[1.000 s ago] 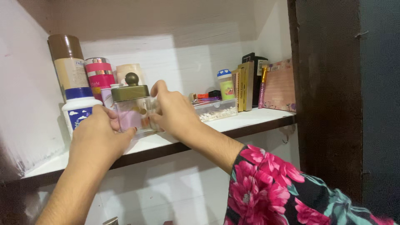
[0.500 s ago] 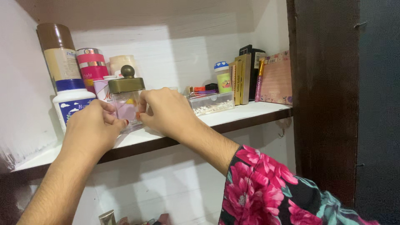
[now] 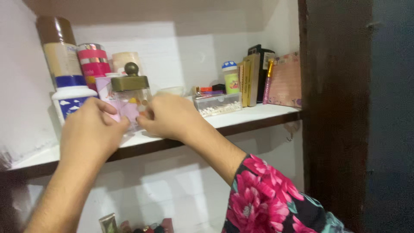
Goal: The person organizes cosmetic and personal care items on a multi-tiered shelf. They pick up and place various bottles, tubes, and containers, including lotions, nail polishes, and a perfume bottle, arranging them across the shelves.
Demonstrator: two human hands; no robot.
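Note:
A clear square perfume bottle with a bronze cap and ball knob stands on the white shelf. My left hand touches its lower left side, fingers curled toward it. My right hand touches its lower right side. Both hands sit at the bottle's base, and the grip looks loose. A floral pink sleeve covers my right forearm.
Behind the bottle stand a tall brown-capped can, a white bottle with a blue label and a pink tin. To the right are a clear plastic box, upright gold boxes and a pink palette. A dark wooden post borders the shelf.
The bottle has been slid back and left toward the cans. My hands have lowered from its sides to its base, and the view has shifted slightly.

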